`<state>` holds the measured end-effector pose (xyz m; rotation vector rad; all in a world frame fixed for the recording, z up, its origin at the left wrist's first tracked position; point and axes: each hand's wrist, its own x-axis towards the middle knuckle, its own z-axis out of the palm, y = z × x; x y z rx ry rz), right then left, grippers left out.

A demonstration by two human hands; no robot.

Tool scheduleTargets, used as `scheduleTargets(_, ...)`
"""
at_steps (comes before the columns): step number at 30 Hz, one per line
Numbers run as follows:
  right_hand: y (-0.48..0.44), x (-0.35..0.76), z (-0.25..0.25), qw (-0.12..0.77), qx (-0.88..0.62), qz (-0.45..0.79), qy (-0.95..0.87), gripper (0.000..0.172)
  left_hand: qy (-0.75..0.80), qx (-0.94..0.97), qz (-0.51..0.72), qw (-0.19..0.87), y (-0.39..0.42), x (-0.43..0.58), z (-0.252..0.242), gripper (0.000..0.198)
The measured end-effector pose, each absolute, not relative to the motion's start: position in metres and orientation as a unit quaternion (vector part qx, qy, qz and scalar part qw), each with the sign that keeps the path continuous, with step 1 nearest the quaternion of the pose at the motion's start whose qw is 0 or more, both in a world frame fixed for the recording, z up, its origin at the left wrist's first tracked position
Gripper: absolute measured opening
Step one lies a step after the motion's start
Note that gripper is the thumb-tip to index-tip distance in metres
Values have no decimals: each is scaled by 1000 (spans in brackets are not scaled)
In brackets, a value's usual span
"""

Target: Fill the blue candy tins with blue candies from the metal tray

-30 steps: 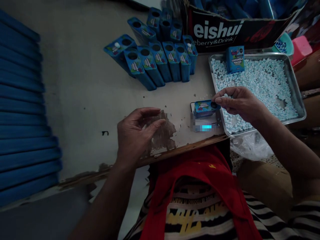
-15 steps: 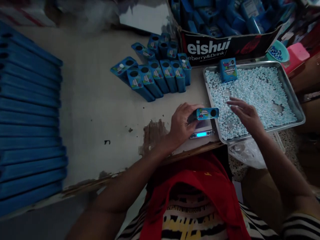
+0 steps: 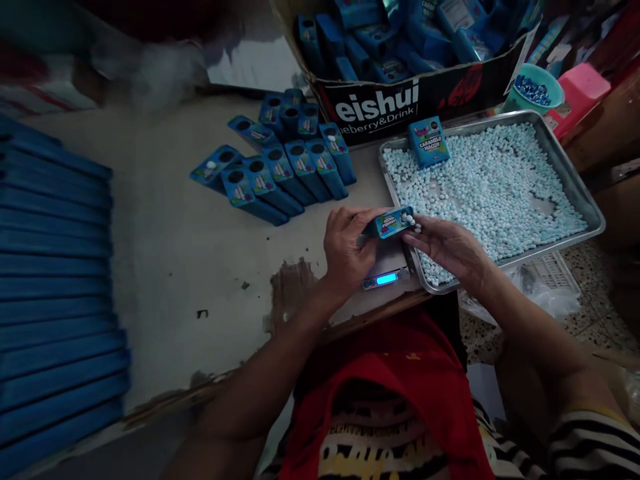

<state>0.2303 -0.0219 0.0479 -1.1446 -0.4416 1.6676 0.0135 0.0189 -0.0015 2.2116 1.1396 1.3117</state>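
My left hand [image 3: 347, 250] is closed around a small blue candy box [image 3: 393, 224] labelled "Caramelo Macizo", its round-holed end turned up toward me. Cupped against that end is my right hand [image 3: 457, 250], with a few small pale candies [image 3: 411, 221] at its fingertips and at the hole. Below the box sits a small scale [image 3: 385, 279] with a lit blue display. To the right, a metal tray [image 3: 597, 223] carries a layer of white and pale blue candies [image 3: 490, 173]. Another blue box [image 3: 429, 142] stands at the tray's back left corner.
Several blue boxes [image 3: 285, 173] with open holes stand grouped on the worn table [image 3: 165, 267]. More lie stacked [image 3: 55, 287] along the left. Behind are a black carton [image 3: 385, 110] full of blue boxes, a turquoise bowl [image 3: 555, 99] and a pink container [image 3: 583, 93].
My right hand has come from over the tray to the box's hole, now with candies at its fingertips. The left hand still holds the box, now slightly tilted. The camera view has shifted.
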Motion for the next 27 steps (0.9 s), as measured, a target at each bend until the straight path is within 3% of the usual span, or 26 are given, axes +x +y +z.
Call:
scheduleTargets(6, -21, 236, 46, 497, -517, 643, -269, 27, 452, 705, 485, 254, 10, 17, -3, 28)
scheduleTargets(8, -19, 234, 51, 495, -550, 568, -359, 32, 461, 659, 505, 314, 6, 19, -4, 32)
scheduleTargets(12, -15, 227, 68, 445, -600, 339, -572, 21, 473, 521, 513, 492, -4, 22, -4, 53)
scheduleTargets(15, -9, 222, 85, 385, -580, 228, -681, 24, 465, 456, 495, 575, -11, 21, 0, 63)
scheduleTargets(21, 8, 211, 111, 118, -538, 215, -806, 33, 453, 447, 517, 573, -9, 15, 1, 59)
scheduleTargets(23, 15, 208, 112, 107, -548, 219, -800, 35, 445, 458, 525, 563, -7, 15, 0, 57)
scheduleTargets(27, 25, 222, 105, 176, -540, 304, -765, 46, 432, 460, 523, 573, -2, 10, 4, 55)
